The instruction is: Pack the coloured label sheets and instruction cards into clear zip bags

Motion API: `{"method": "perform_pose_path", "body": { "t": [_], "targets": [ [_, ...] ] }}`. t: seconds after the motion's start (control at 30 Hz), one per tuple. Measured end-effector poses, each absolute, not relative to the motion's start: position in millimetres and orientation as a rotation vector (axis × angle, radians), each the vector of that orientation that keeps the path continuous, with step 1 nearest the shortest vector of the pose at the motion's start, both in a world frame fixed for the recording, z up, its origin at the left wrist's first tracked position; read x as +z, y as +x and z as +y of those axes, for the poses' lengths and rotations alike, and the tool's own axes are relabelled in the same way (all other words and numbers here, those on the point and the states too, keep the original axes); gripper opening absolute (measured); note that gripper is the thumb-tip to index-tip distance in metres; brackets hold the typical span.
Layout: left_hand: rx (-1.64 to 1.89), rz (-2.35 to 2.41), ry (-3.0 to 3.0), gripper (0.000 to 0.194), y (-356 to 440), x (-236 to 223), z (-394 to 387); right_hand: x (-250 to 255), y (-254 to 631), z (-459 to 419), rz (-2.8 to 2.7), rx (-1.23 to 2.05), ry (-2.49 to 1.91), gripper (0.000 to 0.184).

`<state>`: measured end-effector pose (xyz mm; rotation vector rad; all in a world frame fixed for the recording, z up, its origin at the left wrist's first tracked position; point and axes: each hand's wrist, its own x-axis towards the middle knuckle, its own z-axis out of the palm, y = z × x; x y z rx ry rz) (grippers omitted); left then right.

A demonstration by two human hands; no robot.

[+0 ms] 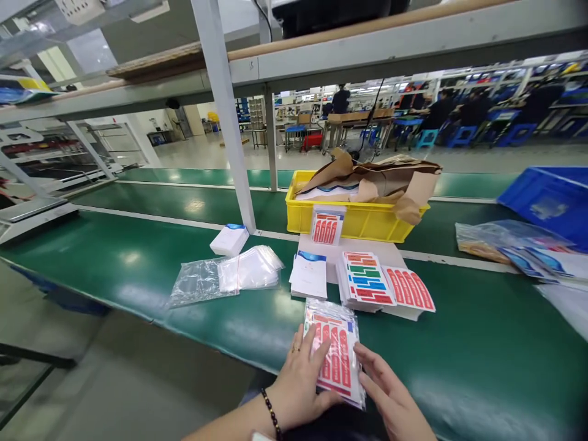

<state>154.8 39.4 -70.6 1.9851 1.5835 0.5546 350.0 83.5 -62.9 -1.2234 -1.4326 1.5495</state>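
A stack of clear plastic bags with red-and-white sticker sheets inside (340,361) lies at the front edge of the green bench. My left hand (298,380) rests flat on its left side, fingers spread over the top sheet. Along the right edge of the stack, my right hand (388,386) touches it with fingers apart. Just beyond are a pile of white cards (310,275), a stack of multicoloured sticker sheets (366,278) and a fanned pile of red sticker sheets (411,291).
Empty clear bags (248,269) and a small white card stack (228,240) lie to the left. Behind stands a yellow bin (358,220) with brown paper. A blue bin (546,199) and bagged papers (546,257) are at right. A metal post (225,116) rises from the bench.
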Motion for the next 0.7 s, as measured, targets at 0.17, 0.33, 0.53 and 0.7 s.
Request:
{"method": "perform_pose_path", "body": {
  "t": [0.17, 0.33, 0.53, 0.7],
  "targets": [
    [0.619, 1.597, 2.041, 0.057, 160.7, -76.2, 47.9, -74.4, 343.3, 83.9, -2.009, 1.086, -1.276, 0.047],
    [0.716, 1.599, 2.064, 0.054, 170.8, -77.3, 39.1, -80.2, 327.6, 104.0, -2.571, 0.489, -1.258, 0.047],
    [0.841, 1.841, 2.014, 0.034, 137.6, -45.4, 72.0, -90.6, 305.0, 128.2, -2.636, 0.188, -1.204, 0.055],
    [0.599, 2.272, 1.742, 0.030, 62.0, -4.0, 151.4, -92.7, 309.3, 135.2, -2.636, 0.195, -1.162, 0.054]
  ]
}}
